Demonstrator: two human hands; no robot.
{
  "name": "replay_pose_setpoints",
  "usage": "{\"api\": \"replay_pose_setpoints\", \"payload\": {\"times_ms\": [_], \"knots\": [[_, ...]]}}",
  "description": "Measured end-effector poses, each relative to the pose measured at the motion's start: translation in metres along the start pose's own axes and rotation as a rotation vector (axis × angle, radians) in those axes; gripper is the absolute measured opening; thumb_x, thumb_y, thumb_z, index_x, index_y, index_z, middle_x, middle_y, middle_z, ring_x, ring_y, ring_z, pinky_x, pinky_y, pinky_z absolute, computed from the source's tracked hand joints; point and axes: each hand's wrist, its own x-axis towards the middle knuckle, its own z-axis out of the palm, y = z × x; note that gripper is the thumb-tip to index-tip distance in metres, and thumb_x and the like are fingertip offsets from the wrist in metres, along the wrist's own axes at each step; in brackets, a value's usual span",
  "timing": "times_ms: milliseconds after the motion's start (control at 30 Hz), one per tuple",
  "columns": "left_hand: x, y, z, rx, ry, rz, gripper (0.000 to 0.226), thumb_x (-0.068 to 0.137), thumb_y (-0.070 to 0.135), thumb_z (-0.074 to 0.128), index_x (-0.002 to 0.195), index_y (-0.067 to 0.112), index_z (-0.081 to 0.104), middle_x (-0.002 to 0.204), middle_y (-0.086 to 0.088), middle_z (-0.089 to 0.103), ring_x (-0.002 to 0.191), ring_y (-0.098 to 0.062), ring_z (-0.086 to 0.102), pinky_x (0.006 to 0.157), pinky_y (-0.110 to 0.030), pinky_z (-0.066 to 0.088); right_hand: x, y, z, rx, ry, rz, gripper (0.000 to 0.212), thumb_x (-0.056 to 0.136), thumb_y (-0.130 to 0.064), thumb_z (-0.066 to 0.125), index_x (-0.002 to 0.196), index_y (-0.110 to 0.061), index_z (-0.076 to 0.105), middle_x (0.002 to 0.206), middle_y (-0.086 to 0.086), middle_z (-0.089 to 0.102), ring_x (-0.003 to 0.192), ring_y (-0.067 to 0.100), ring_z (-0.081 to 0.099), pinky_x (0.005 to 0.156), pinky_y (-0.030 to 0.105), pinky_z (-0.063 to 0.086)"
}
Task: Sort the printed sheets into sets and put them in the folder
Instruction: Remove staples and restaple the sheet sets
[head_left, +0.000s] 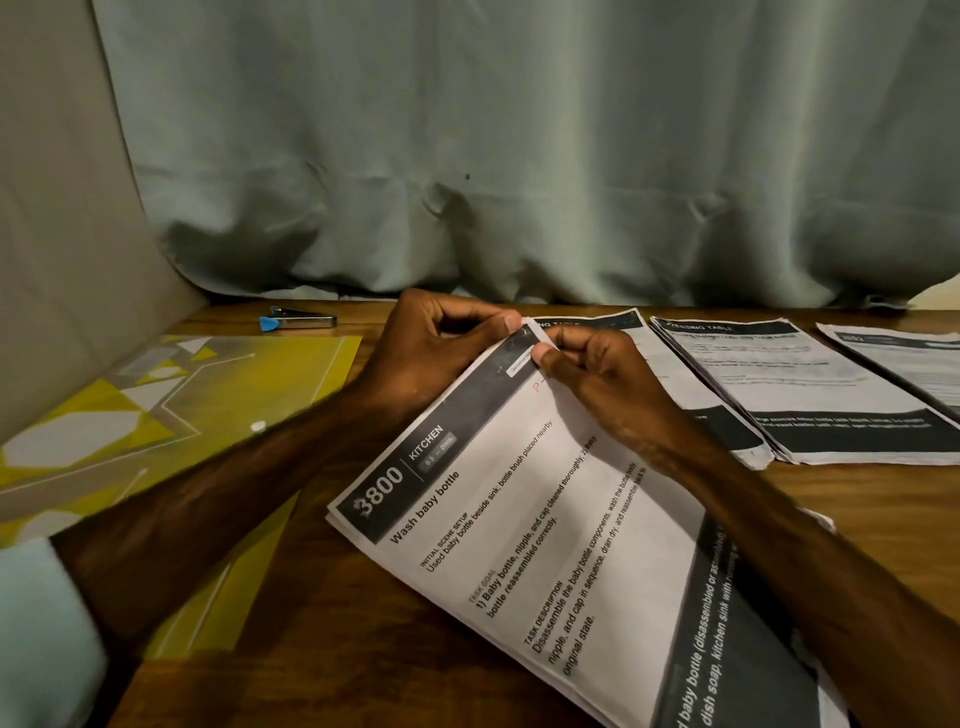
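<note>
A person sits at a wooden desk (363, 649) with a pale curtain (519, 156) hanging behind it. Both hands meet at the far corner of a stack of printed sheets (545, 519) that lies slanted on the desk in front of them. The left hand (431, 343) and the right hand (597, 379) each pinch that corner between thumb and fingers. A yellow patterned folder (182, 405) lies flat to the left, just beside the left forearm. Sorted piles (810, 395) sit side by side to the right. A small metal tool with a blue tip (298, 319) rests near the curtain.

The risk lies at the pinched corner. Two sheets clinging together could lift as one and land in the wrong set, and a hard tug could crease or tear the paper or fan the stack out of line.

The top sheet reads "3800", "KITCHEN", "Wash baby bottle", then "INITIAL SCENE SETUP", "TASK GOAL" and "TASK DESCRIPTION". A red handwritten mark sits by the right thumb. A neighbouring heading seems to read "DRESSING TABLE", but it is blurred.
</note>
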Motion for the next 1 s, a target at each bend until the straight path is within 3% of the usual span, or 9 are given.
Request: {"api": "replay_pose_setpoints", "payload": {"times_ms": [100,200,267,367,500,667,833,1000], "knots": [[0.002,-0.003,0.002,0.009,0.027,0.014,0.013,0.092,0.011,0.074,0.099,0.001,0.078,0.091,-0.009,0.079,0.08,-0.017,0.074,0.071,-0.027,0.056,-0.001,-0.001,0.001,-0.008,-0.002,-0.006,0.022,0.106,-0.015,0.051,0.102,-0.01,0.072,0.092,0.001,0.077,0.079,0.007,0.071,0.071,0.017,0.052],[0.003,-0.004,0.002,0.025,0.041,0.009,0.01,0.09,0.011,0.076,0.094,0.002,0.078,0.09,-0.009,0.079,0.08,-0.017,0.074,0.073,-0.028,0.057,-0.001,-0.001,0.003,-0.018,-0.01,-0.031,0.023,0.106,-0.014,0.05,0.1,-0.006,0.071,0.092,0.009,0.076,0.078,0.007,0.07,0.071,0.018,0.053],[0.003,-0.004,0.001,0.062,0.032,0.015,0.011,0.092,0.015,0.075,0.095,0.005,0.079,0.091,-0.007,0.079,0.082,-0.019,0.075,0.075,-0.031,0.058,-0.002,0.0,0.003,-0.016,-0.003,-0.037,0.023,0.106,-0.013,0.05,0.099,-0.007,0.071,0.088,0.005,0.076,0.078,0.006,0.07,0.072,0.019,0.053],[0.0,0.002,-0.001,0.158,0.009,0.047,0.013,0.093,0.021,0.074,0.099,0.011,0.08,0.092,-0.001,0.079,0.085,-0.018,0.076,0.078,-0.035,0.061,0.001,0.006,0.004,-0.059,0.04,-0.05,0.022,0.106,-0.016,0.052,0.1,-0.014,0.072,0.093,0.002,0.077,0.084,0.013,0.072,0.08,0.03,0.056],[-0.002,0.002,0.0,0.396,0.058,0.153,0.018,0.089,0.023,0.079,0.105,0.016,0.081,0.098,0.006,0.079,0.085,-0.006,0.075,0.081,-0.036,0.063,0.005,0.014,0.004,-0.122,0.109,-0.05,0.024,0.102,-0.03,0.055,0.104,-0.017,0.075,0.096,0.0,0.077,0.091,0.019,0.073,0.089,0.048,0.057],[-0.001,-0.004,0.003,0.608,0.036,0.334,0.019,0.094,0.023,0.073,0.113,0.021,0.078,0.109,0.004,0.077,0.093,-0.004,0.074,0.081,-0.036,0.061,0.005,0.014,0.007,-0.129,0.129,-0.084,0.027,0.1,-0.036,0.054,0.102,-0.02,0.076,0.096,0.0,0.078,0.093,0.023,0.073,0.089,0.055,0.055],[-0.003,0.0,0.007,0.712,0.072,0.424,0.021,0.096,0.027,0.068,0.114,0.024,0.078,0.107,0.003,0.077,0.089,-0.009,0.074,0.075,-0.036,0.06,0.003,0.012,0.005,-0.156,0.145,-0.102,0.024,0.103,-0.028,0.057,0.101,-0.014,0.076,0.093,0.001,0.078,0.091,0.023,0.073,0.085,0.055,0.055],[-0.004,-0.001,0.008,0.866,0.088,0.42,0.032,0.097,0.043,0.054,0.116,0.03,0.077,0.1,0.001,0.079,0.081,-0.017,0.074,0.07,-0.038,0.058,0.0,0.007,0.006,-0.228,0.141,-0.149,0.022,0.105,-0.024,0.057,0.092,-0.019,0.074,0.085,-0.004,0.075,0.082,0.012,0.07,0.078,0.042,0.057]]}}
